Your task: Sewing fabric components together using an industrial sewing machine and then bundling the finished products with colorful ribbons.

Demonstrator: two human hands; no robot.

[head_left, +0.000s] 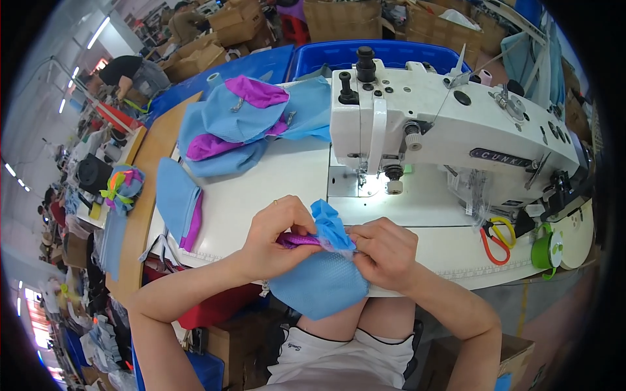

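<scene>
A blue mesh fabric piece (321,281) with purple lining hangs from both my hands at the table's front edge, above my lap. My left hand (279,233) pinches its purple edge, fingers closed. On the other side my right hand (386,251) grips the gathered edge near a bunched strip of brighter blue fabric (329,225), which sticks up between the hands. Just beyond them stands a white sewing machine (450,120), its lamp lighting the needle area. A folded blue and purple piece (177,203) lies left of my left hand.
Blue and purple fabric pieces (241,124) are heaped left of the machine head. Red and yellow-handled scissors (497,241) and a green cup-like container (546,249) lie at the right. Behind the machine is a blue bin (398,47). Cardboard boxes (342,21) and other people are farther back.
</scene>
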